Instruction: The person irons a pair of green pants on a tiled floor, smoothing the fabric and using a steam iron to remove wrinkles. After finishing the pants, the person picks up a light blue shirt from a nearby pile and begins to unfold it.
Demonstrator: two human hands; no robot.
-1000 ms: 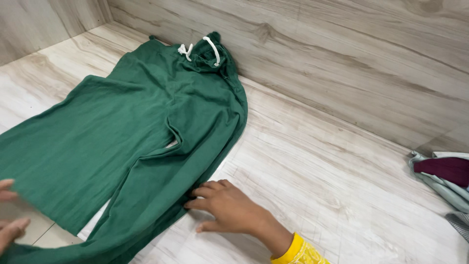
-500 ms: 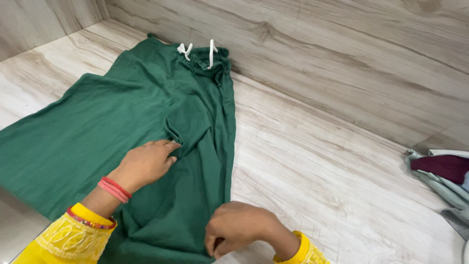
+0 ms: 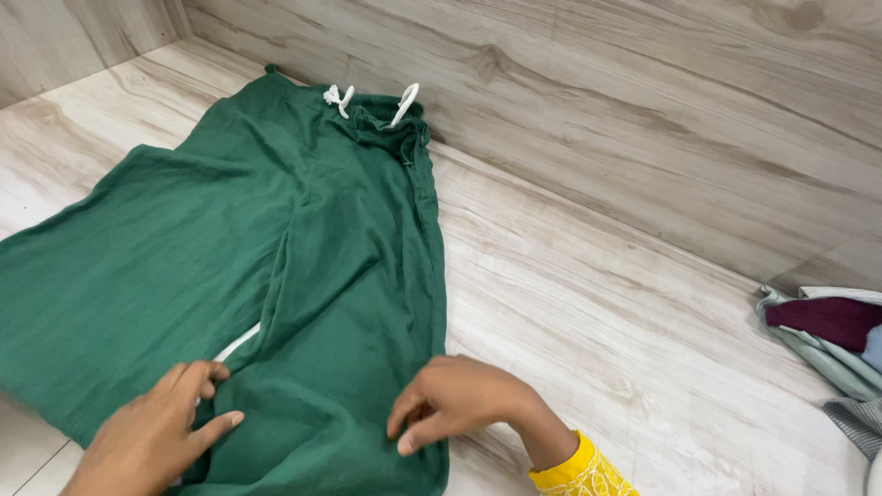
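Pants, one green pair, lie flat on the pale wood-look floor. I see two legs on them. The waist end sits far from me, right up against the wood-look wall, and the legs run back toward me and off to my left. So the long way of the pants goes from the wall down to my hands.

One white drawstring pokes out at the waist, with two loose ends showing.

My right hand is on the near leg, at its right edge. Its fingers are curled and the fingertips look pinched on the green cloth there. My left hand rests on the same leg, at its left edge, close to the thin gap between the two legs. Its fingers are bent and pressing down on the cloth; I cannot tell if it really grips it. Both hands touch the pants, so neither one is nearer. The leg lies between my two hands, and the rest of the pants stretch away from them toward the wall.

Far off to my right is one small pile of other clothes, well apart from the pants. I can pick out a dark red piece, a pale green one and a grey striped one in it.

I count two hands, both mine.
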